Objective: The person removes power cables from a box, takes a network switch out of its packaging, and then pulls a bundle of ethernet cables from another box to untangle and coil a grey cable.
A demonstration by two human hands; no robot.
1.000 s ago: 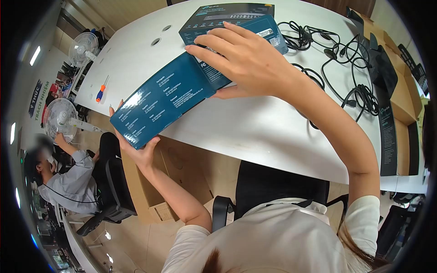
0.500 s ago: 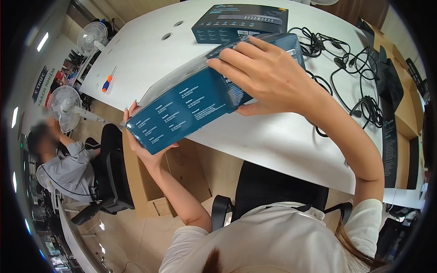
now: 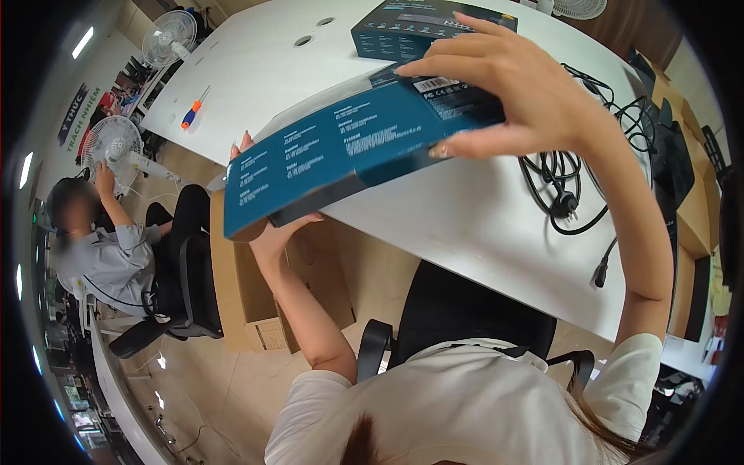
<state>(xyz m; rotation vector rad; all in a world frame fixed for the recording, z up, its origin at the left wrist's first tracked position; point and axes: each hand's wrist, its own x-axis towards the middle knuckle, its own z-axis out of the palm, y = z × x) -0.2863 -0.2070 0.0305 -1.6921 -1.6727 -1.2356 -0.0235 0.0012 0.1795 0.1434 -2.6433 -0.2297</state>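
Observation:
A teal and black product box [image 3: 310, 159] with white print is held up at a tilt over the near edge of the table. Under its left end, my left hand [image 3: 271, 236] grips it, with some fingers behind the box and the thumb below. My right hand [image 3: 511, 97] spans the right end; its thumb presses the printed side and fingertips touch the far top edge, with one finger lifted. A barcode label shows between them. Behind it, a second switch box [image 3: 380, 40] with a pictured network switch rests on the table.
A screwdriver [image 3: 191, 113] lies on the white table [image 3: 240, 93]. Black power cables [image 3: 559, 186] are piled at right, beside open cardboard boxes [image 3: 694, 186]. Below are an open carton [image 3: 232, 287] and a black chair [image 3: 457, 306]. A seated person [image 3: 116, 240] is at left.
The box has turned so its printed side faces up more, and the barcode label now shows. My right hand has shifted right and spread its fingers. My left hand still supports the left end.

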